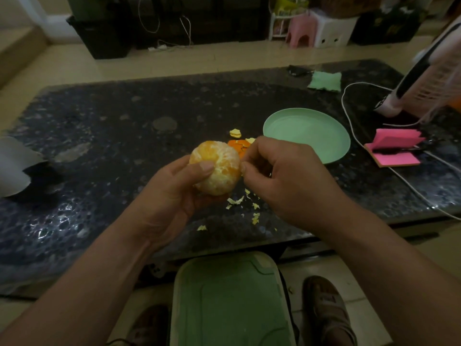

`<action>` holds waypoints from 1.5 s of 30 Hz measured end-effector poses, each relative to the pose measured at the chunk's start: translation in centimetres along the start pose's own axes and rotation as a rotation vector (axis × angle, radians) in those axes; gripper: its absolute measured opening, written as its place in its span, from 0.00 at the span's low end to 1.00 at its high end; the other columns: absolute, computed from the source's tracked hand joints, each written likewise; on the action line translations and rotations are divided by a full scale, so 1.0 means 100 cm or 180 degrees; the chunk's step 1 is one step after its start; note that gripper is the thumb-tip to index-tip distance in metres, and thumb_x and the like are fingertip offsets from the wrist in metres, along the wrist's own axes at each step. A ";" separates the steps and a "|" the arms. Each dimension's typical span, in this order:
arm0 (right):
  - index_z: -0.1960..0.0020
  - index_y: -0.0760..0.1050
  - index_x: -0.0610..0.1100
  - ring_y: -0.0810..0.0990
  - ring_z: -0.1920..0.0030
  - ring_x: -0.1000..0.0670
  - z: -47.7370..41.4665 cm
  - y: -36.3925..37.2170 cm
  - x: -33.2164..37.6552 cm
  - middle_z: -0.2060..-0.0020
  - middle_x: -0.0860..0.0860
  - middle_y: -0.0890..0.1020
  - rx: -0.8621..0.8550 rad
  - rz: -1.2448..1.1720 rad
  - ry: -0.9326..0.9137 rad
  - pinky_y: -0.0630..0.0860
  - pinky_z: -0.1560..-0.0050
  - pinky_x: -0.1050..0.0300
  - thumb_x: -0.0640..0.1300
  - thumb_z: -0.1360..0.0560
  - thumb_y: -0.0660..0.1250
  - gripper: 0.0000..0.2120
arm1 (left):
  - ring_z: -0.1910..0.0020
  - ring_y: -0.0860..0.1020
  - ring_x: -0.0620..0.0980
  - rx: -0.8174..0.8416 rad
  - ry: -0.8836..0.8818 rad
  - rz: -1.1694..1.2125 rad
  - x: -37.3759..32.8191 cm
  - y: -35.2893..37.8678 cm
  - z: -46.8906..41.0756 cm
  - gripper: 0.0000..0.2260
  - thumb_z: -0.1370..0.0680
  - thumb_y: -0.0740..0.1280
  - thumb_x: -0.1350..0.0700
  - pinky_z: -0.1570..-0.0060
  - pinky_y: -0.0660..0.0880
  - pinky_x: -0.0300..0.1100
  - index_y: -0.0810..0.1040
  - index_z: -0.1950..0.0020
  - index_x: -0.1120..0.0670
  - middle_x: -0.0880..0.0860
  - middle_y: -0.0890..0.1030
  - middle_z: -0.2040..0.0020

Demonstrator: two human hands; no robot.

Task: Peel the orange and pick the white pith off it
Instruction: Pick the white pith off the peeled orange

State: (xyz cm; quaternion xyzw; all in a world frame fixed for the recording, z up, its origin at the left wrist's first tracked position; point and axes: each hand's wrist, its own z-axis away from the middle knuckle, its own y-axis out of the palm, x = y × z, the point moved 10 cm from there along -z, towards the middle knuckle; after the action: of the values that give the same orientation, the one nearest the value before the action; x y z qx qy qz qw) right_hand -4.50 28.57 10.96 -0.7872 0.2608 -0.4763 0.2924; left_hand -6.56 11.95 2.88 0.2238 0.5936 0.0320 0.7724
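Dark speckled table (99,121): left hand (169,196) grips the peeled orange (215,168) at centre view, thumb pressed across it. At the orange's 3 o'clock, right hand (282,178) thumb and forefinger pinch its surface.

A single wide-angle head camera looks forward and down from above the forearms. The left hand (172,193) and right hand (282,181) sit close, mid-frame. The table (99,126) extends beyond both hands.
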 end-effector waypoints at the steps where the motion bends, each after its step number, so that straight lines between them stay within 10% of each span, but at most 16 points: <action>1: 0.54 0.79 0.49 0.78 0.63 0.53 0.000 0.000 -0.001 0.64 0.56 0.80 -0.0018 0.0026 0.0006 0.78 0.61 0.46 0.48 0.20 0.70 0.05 | 0.45 0.86 0.55 0.0000 -0.0012 0.0005 0.001 0.000 0.000 0.23 0.25 0.71 0.53 0.53 0.85 0.46 0.81 0.31 0.59 0.61 0.85 0.37; 24: 0.58 0.75 0.47 0.75 0.65 0.50 0.002 0.006 0.009 0.66 0.54 0.77 -0.0004 0.0700 -0.0288 0.76 0.64 0.47 0.46 0.24 0.70 0.07 | 0.47 0.88 0.58 -0.0299 0.0023 -0.0542 0.004 -0.007 0.001 0.24 0.27 0.77 0.53 0.56 0.84 0.46 0.80 0.33 0.59 0.61 0.86 0.40; 45: 0.58 0.79 0.42 0.73 0.67 0.57 -0.002 -0.004 -0.019 0.66 0.47 0.81 -0.0178 -0.1060 0.0614 0.71 0.66 0.62 0.37 0.25 0.72 0.04 | 0.31 0.81 0.61 0.0346 -0.0057 0.0805 -0.006 0.016 0.006 0.43 0.38 0.87 0.48 0.48 0.85 0.47 0.78 0.27 0.60 0.63 0.80 0.29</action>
State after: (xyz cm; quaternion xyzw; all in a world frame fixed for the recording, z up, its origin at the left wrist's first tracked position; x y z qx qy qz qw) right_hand -5.44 30.14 10.19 -0.7780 0.1670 -0.5839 0.1612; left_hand -5.87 12.98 4.15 0.3387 0.5545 0.0949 0.7542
